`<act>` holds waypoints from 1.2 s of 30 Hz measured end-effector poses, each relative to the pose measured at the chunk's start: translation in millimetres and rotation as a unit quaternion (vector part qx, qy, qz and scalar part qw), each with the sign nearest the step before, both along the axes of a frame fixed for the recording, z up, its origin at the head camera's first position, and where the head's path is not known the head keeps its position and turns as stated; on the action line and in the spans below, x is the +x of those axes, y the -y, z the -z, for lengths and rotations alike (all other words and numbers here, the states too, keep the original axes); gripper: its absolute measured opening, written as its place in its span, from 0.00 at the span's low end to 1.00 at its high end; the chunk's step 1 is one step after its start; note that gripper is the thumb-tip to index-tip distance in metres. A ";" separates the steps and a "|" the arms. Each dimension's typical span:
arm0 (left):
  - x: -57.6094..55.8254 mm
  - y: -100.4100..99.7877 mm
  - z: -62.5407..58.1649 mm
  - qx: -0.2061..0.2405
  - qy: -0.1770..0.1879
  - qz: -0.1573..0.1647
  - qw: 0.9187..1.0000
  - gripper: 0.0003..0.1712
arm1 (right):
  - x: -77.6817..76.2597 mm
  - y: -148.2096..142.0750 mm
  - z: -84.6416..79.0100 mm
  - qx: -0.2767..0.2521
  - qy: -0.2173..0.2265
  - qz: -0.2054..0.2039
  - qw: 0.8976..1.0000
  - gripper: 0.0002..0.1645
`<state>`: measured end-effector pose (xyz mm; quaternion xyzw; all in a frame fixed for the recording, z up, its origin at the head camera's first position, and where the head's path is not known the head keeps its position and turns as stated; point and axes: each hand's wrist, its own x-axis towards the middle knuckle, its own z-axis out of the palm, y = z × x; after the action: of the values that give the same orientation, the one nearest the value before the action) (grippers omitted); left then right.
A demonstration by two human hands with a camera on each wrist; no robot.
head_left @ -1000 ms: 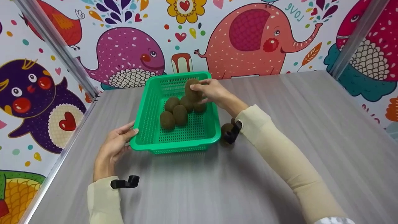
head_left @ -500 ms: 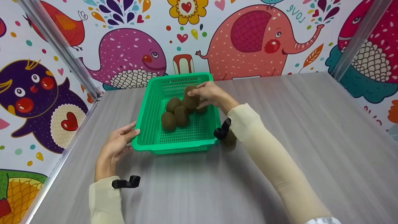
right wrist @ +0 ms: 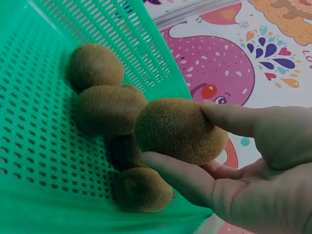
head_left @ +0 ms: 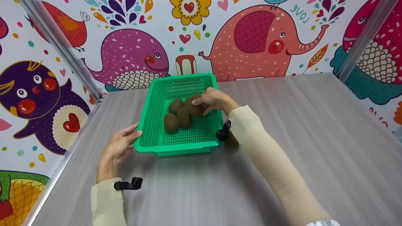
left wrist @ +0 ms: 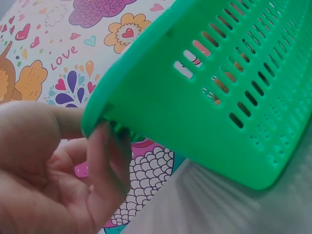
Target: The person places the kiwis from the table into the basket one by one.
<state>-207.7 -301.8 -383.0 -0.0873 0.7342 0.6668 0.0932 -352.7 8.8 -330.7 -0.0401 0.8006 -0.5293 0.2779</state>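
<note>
A green plastic basket [head_left: 180, 147] with slotted walls stands on the table. My left hand [head_left: 117, 144] grips its rim at the near left corner, thumb on top and fingers beneath, as the left wrist view also shows. My right hand [head_left: 216, 99] reaches over the basket's right side and holds a brown fuzzy kiwi [right wrist: 180, 130] between thumb and fingers. Inside the basket several more kiwis [head_left: 171, 122] lie together; the right wrist view has them [right wrist: 95, 67] beside and below the held one. The hand hides part of this group in the head view.
Outside the basket at its right, a kiwi [head_left: 232, 142] lies on the grey table [head_left: 188, 191], partly hidden by the right sleeve and black wrist camera [head_left: 223, 133]. Printed cartoon walls [head_left: 248, 40] rise behind and at the left, with metal posts [head_left: 62, 50] at the corners.
My right hand has moved down into the basket with the held kiwi, bringing it beside the others. The left hand keeps its grip on the rim, and the basket stays in place.
</note>
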 end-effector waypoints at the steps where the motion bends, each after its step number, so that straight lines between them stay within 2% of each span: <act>1: -0.1 0.0 0.1 0.001 0.000 0.001 1.000 0.37 | -0.1 0.0 0.8 0.004 0.003 -0.001 1.000 0.28; 4: 0.0 0.4 0.0 -0.001 0.000 0.002 1.000 0.37 | 0.2 0.5 1.6 0.017 0.006 -0.005 1.000 0.31; 9: 0.1 1.1 0.1 0.003 -0.002 0.000 1.000 0.36 | 1.6 3.0 0.7 0.024 0.001 -0.015 1.000 0.30; 15: 0.1 0.8 0.5 -0.011 -0.003 0.002 1.000 0.36 | 3.5 4.1 -0.1 0.031 0.017 -0.010 0.999 0.32; 26: 0.3 -1.1 1.7 -0.006 -0.001 0.000 1.000 0.36 | 7.2 -0.6 -4.4 0.031 0.005 -0.026 0.999 0.36; 36: -0.5 0.6 1.6 -0.010 -0.004 0.000 1.000 0.37 | 16.5 -5.3 -19.6 0.036 -0.025 -0.054 0.998 0.27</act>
<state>-208.2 -302.3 -384.7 -0.0860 0.7410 0.6599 0.0896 -336.2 14.2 -311.2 -0.0865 0.8228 -0.4829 0.2871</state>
